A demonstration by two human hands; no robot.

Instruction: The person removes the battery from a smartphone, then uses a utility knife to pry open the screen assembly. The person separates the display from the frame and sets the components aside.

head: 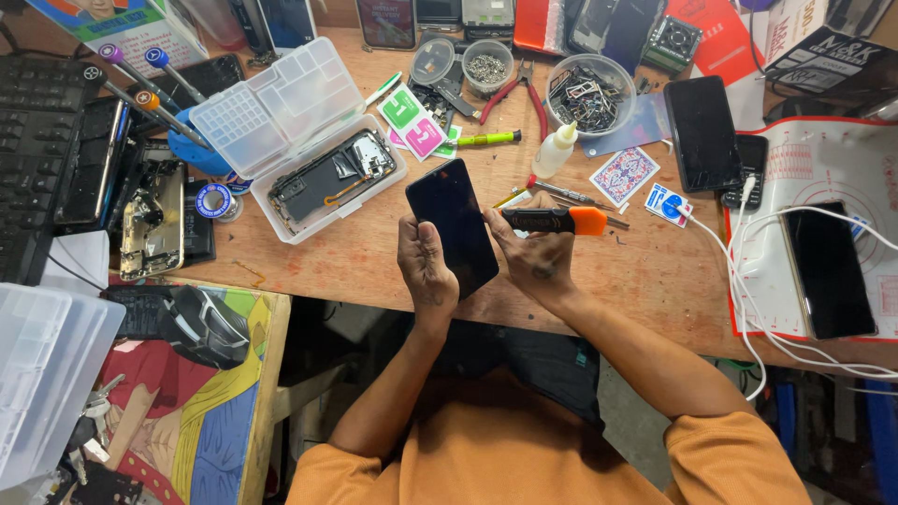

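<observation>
- head view: a black phone is gripped from below by the left hand, tilted above the tabletop edge.
- an orange-and-black tool is clasped in the right hand, its tip touching the phone's right edge.
- an open clear plastic box is seen just left, a small glue bottle behind.

- The phone has a glossy black glass face.
- The worktop is worn, matt wood.
- The open case is clear, smooth plastic.
- The cutter looks like matt plastic.
</observation>
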